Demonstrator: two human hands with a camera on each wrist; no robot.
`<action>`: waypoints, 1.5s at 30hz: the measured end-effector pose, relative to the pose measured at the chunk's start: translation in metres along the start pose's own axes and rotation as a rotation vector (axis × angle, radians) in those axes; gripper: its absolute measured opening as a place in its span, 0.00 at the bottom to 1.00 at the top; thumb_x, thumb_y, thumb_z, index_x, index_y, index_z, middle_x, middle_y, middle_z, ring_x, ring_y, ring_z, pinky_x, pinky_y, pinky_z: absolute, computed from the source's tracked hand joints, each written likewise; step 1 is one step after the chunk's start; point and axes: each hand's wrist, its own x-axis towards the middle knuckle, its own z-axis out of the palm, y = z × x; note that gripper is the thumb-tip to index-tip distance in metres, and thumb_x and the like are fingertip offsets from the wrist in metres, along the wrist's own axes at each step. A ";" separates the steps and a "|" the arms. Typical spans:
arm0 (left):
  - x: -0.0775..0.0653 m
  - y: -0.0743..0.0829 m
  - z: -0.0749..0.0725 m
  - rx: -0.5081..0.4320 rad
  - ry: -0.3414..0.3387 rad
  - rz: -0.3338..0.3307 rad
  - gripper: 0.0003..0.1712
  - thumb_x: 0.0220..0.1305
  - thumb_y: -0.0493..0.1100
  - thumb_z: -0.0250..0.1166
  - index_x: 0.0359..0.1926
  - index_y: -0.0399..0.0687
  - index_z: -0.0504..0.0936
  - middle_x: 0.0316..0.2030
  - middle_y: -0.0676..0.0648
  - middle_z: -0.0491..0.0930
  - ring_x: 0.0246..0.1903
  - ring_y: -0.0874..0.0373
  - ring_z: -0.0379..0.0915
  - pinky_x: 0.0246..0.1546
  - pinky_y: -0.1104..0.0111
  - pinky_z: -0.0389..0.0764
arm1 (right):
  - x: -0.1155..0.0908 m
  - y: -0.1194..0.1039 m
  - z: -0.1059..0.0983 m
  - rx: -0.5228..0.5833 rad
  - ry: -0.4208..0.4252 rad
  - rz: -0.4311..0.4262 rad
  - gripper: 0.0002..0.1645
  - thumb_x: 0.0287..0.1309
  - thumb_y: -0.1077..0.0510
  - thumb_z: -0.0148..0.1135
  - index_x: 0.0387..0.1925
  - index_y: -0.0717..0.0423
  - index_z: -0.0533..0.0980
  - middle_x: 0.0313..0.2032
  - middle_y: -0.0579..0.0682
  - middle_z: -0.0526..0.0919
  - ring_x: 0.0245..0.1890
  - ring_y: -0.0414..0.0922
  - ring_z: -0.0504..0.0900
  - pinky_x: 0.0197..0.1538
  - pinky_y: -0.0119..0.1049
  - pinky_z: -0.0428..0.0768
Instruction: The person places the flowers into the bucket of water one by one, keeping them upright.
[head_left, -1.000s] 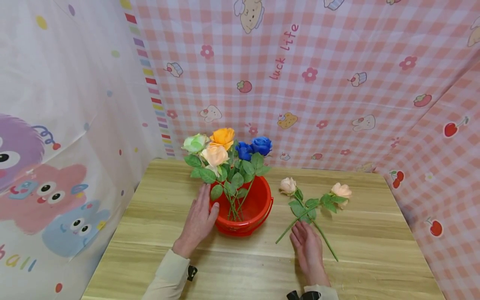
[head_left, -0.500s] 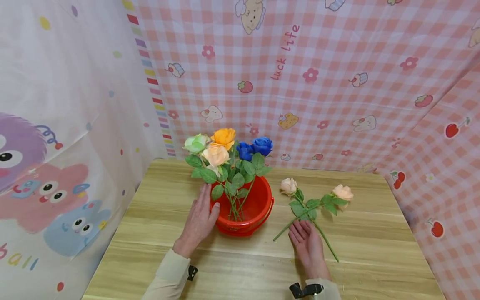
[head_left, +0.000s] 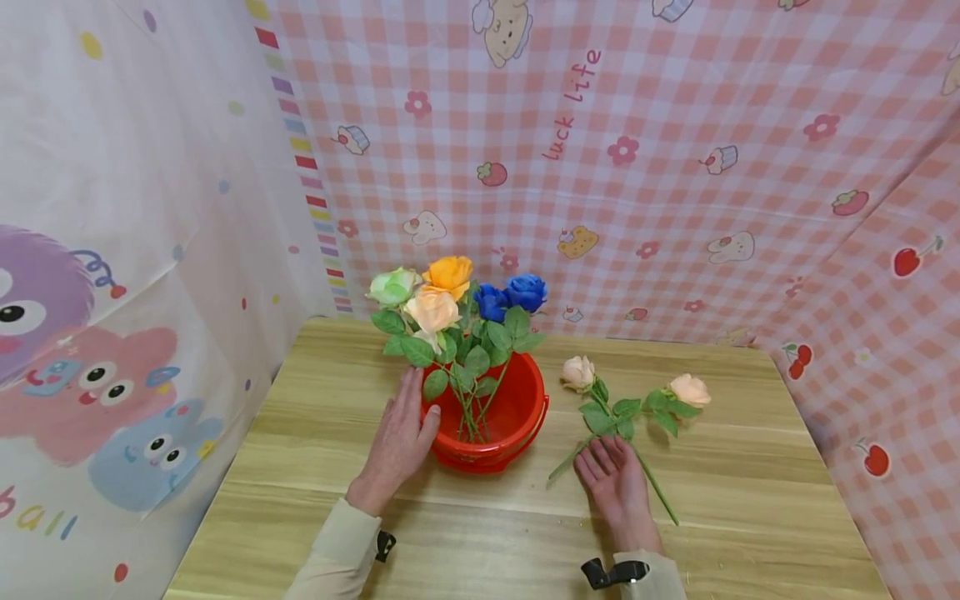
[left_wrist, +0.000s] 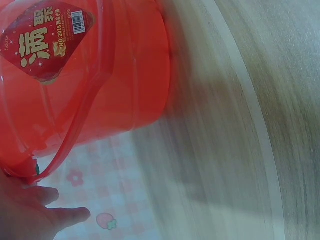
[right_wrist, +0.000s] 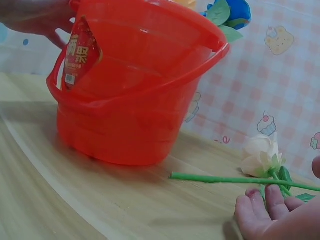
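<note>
A red plastic bucket (head_left: 517, 408) stands on the table with several artificial roses in it: green, orange, peach and two blue roses (head_left: 525, 292). My left hand (head_left: 397, 433) lies along the bucket's left rim, fingers extended. To the right of the bucket, two pale roses lie with crossed stems, a pinkish one (head_left: 578, 372) and a peach one (head_left: 690, 390). Palm up, my right hand (head_left: 617, 483) has its fingertips at the crossing. In the right wrist view a green stem (right_wrist: 215, 179) passes just above the loosely bent fingers, with the thumb apart from it.
The wooden table (head_left: 300, 450) ends at a pink checked cloth (head_left: 675, 192) behind and on the right. A white cartoon-printed cloth (head_left: 187, 250) hangs on the left. The bucket's handle (right_wrist: 135, 95) hangs down along its front.
My right hand has moved slightly forward, its palm turning more upward. The peach rose's head has shifted a little right and nearer. The left hand and bucket stay in place.
</note>
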 end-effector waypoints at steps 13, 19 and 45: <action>-0.001 -0.001 0.000 0.008 -0.011 -0.009 0.39 0.78 0.47 0.50 0.80 0.32 0.50 0.79 0.31 0.50 0.78 0.36 0.47 0.71 0.35 0.56 | 0.009 -0.013 0.000 0.054 0.018 0.033 0.07 0.80 0.52 0.49 0.53 0.46 0.67 0.42 0.46 0.76 0.43 0.41 0.80 0.54 0.33 0.82; 0.000 0.000 0.001 0.008 -0.010 -0.010 0.40 0.78 0.49 0.50 0.80 0.32 0.51 0.79 0.31 0.50 0.78 0.36 0.48 0.72 0.35 0.56 | 0.013 -0.019 0.001 0.070 0.026 0.019 0.04 0.79 0.54 0.51 0.47 0.45 0.72 0.39 0.47 0.77 0.39 0.42 0.81 0.51 0.34 0.84; 0.001 0.000 0.000 0.017 -0.015 -0.011 0.39 0.78 0.47 0.51 0.80 0.31 0.51 0.79 0.30 0.51 0.78 0.36 0.47 0.71 0.34 0.56 | 0.014 -0.036 0.005 0.153 0.093 -0.090 0.07 0.76 0.63 0.54 0.42 0.58 0.78 0.33 0.51 0.85 0.36 0.44 0.88 0.52 0.33 0.84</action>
